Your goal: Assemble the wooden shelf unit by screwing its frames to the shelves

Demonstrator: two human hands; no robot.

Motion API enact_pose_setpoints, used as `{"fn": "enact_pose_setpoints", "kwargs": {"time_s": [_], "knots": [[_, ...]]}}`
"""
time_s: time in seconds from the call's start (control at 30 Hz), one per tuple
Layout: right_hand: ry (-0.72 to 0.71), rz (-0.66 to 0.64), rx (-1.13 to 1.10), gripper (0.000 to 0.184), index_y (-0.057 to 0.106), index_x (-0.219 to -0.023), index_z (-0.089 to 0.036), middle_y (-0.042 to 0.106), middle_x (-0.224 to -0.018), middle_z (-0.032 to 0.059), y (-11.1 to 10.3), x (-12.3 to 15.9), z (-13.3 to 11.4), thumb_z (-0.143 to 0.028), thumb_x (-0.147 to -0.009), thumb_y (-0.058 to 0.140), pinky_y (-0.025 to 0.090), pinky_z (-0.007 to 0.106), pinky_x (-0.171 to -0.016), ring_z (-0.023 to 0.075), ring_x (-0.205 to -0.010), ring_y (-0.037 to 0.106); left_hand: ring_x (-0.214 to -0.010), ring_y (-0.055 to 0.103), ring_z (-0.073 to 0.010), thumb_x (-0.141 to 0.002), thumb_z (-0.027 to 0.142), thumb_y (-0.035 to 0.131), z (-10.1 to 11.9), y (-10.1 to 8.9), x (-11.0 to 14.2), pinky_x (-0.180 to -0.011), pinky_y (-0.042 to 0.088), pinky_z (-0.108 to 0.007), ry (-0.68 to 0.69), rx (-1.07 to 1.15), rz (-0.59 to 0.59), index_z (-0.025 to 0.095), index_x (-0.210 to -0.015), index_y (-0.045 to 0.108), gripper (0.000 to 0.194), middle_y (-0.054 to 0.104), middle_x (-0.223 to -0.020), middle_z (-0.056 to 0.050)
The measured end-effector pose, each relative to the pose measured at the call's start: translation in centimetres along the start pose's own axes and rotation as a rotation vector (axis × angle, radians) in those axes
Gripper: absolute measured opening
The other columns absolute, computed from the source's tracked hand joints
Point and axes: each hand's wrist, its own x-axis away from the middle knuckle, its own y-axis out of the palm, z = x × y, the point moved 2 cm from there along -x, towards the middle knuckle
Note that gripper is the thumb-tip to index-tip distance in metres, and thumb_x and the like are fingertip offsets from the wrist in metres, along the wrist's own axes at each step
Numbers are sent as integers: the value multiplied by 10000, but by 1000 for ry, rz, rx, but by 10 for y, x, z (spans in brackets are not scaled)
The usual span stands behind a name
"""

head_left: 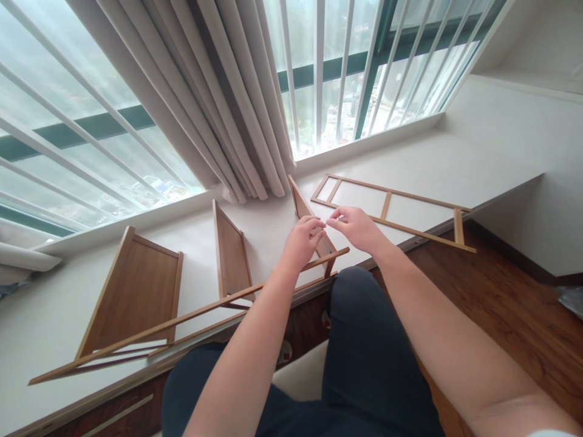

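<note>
Above the right end of a wooden shelf unit, my left hand (302,241) and my right hand (354,227) meet almost fingertip to fingertip. Both have their fingers bent into a pinch; whatever is between them is too small or hidden to make out. Right behind them stands a narrow wooden shelf panel (300,202), partly covered by my left hand. Two more brown panels, a middle one (231,252) and a larger left one (134,288), stand upright along a long side frame (182,318). A separate ladder-like wooden frame (386,206) lies flat to the right of my hands.
The wooden parts rest on a white window ledge (195,233), whose front edge runs by my knees. A grey curtain (214,91) hangs to the ledge before barred windows. Wooden floor (496,303) shows below at right, beside a white wall (514,230).
</note>
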Motion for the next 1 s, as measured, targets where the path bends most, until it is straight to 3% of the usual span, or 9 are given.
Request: {"fn": "enact_pose_setpoints", "kwargs": {"time_s": [0.1, 0.2, 0.3, 0.4, 0.53, 0.77, 1.0], "knots": [[-5, 178, -116, 322, 674, -861, -176, 458, -541, -51, -7, 27, 3, -498, -859, 666, 280, 249, -526, 99, -507, 352, -1129, 644, -207, -914, 208, 675, -2, 1, 0, -965, 563, -336, 8, -14, -48, 224, -1063, 774, 180, 611, -1312, -86], [1, 366, -153, 341, 705, -893, -178, 504, -577, -29, -4, 66, 18, -517, -868, 681, 298, 252, -515, 108, -519, 380, -1129, 640, -208, -925, 241, 666, -2, 2, 0, -1014, 549, -357, 8, -35, -85, 230, -1008, 796, 154, 579, -1332, -87], [1, 444, -143, 331, 730, -894, -192, 548, -609, -16, 9, 99, 37, -520, -875, 694, 323, 257, -517, 114, -528, 403, -1108, 644, -201, -939, 240, 630, 0, 2, 0, -991, 557, -342, 8, -8, -117, 213, -921, 784, 156, 585, -1292, -87], [-4, 415, -139, 311, 747, -879, -202, 570, -602, -13, 24, 116, 50, -508, -887, 694, 349, 257, -521, 115, -519, 420, -1156, 627, -206, -938, 214, 602, 3, 2, 0, -975, 556, -318, 3, 38, -143, 201, -887, 754, 161, 602, -1284, -89], [-13, 346, -112, 329, 761, -892, -201, 617, -627, 5, 35, 117, 56, -515, -906, 665, 379, 259, -539, 124, -531, 454, -1170, 618, -208, -943, 206, 565, 4, 3, -1, -1015, 528, -339, 28, 35, -175, 208, -896, 734, 176, 622, -1293, -80], [6, 346, -83, 367, 741, -850, -193, 581, -599, -12, 43, 110, 62, -540, -920, 645, 374, 250, -569, 116, -530, 426, -1098, 630, -200, -951, 247, 566, 5, 3, -4, -1021, 506, -331, 103, 10, -208, 210, -887, 755, 203, 641, -1157, -76], [12, 328, -114, 368, 750, -870, -200, 590, -609, -11, 47, 109, 61, -548, -916, 639, 395, 249, -573, 124, -539, 454, -1084, 630, -198, -955, 258, 571, 6, 2, -3, -1030, 501, -339, 104, -10, -216, 218, -897, 758, 200, 636, -1172, -73]]}}
